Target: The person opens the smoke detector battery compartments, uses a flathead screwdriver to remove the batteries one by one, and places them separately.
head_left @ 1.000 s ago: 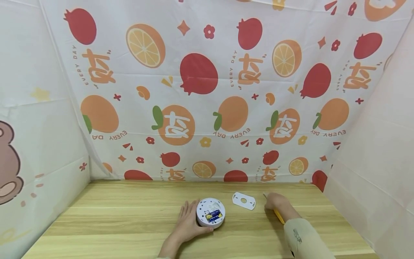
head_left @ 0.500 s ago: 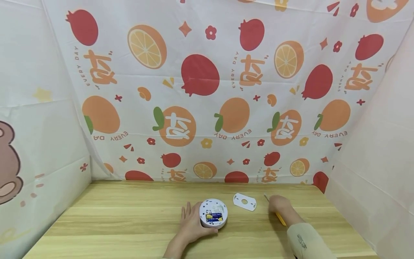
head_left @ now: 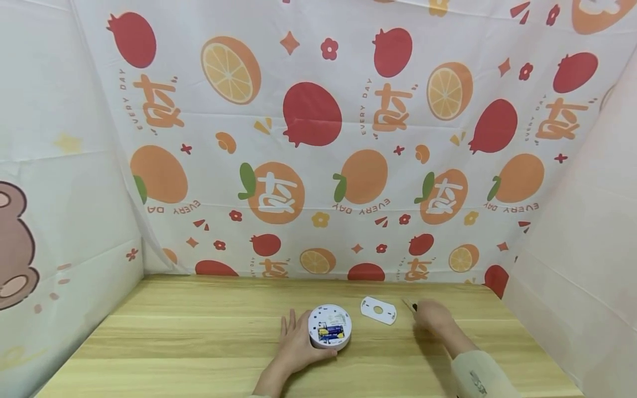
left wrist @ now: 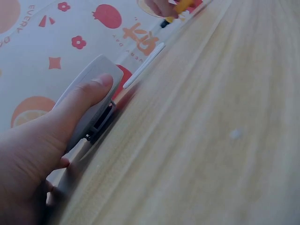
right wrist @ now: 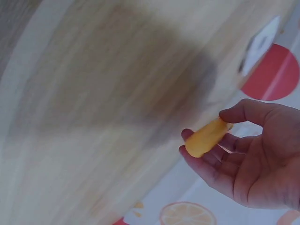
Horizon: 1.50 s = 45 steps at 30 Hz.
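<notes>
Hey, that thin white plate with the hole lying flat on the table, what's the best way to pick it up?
The white cover plate lies flat on the wooden table, so probably pinch its long edges from above, tipping one edge up first. Come from its right, since the round white device sits to its left.

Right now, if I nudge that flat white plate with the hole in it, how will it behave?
The white plate looks thin and flat on the wooden table, so it would probably slide, not roll or tip. It seems like light plastic, likely stiff. Its low edge may be hard to pinch up.
</notes>
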Motion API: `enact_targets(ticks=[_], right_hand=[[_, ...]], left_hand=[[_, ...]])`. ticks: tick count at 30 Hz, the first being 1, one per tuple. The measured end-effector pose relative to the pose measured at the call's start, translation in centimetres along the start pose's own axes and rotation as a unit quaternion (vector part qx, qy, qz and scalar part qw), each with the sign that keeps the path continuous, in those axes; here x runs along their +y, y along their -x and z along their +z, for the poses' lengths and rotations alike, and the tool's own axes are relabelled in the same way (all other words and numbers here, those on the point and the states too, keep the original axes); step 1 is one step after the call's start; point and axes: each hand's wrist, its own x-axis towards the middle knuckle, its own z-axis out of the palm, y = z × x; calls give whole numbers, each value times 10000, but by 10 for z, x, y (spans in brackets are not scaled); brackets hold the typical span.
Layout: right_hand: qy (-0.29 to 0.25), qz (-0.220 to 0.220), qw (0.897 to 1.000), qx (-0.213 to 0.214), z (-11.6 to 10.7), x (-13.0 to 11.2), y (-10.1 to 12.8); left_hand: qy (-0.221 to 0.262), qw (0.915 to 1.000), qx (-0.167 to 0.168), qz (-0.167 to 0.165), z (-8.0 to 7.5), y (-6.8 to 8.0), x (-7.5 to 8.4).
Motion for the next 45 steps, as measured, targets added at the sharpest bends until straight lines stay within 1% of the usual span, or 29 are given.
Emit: enact_targets(ticks=[3, 7, 9, 16, 19, 21, 26, 30, 34, 38, 42, 45], right_hand=[[-232, 16, 9997, 12, -6, -5, -3], [-193, 33, 9998, -36, -14, -17, -6], [-160, -30, 9999, -34, -18, -23, -6], [-51, -625, 9975, 320, -28, -47, 3], [13, -838, 9957, 391, -31, -57, 7], [-5, -985, 9942, 435, -32, -62, 10], [-82, -1378, 9884, 639, -36, -75, 20], [-185, -1712, 9819, 791, -40, -83, 27], [-304, -1978, 9769, 750, -44, -91, 33], [-126, -2223, 9727, 646, -48, -98, 39], [177, -2455, 9673, 607, -50, -106, 44], [375, -2495, 9660, 562, -52, -110, 46]], left_hand=[[0, 10000, 3, -2, 0, 0, 0], [12, 10000, -22, -52, 0, 0, 0], [22, 10000, -39, -75, -1, -1, 0], [72, 10000, 42, -16, 1, -1, -3], [57, 9999, 90, 33, 2, 0, -3], [32, 10000, 66, 5, 2, 0, -2], [50, 9999, -59, -94, -1, 0, 1], [58, 9999, -125, -98, -2, 0, 3], [55, 9998, -138, -97, -3, 1, 4], [79, 9998, -121, -97, -3, 1, 4], [92, 9998, -124, -121, -2, 1, 3], [87, 9998, -136, -138, -2, 1, 3]])
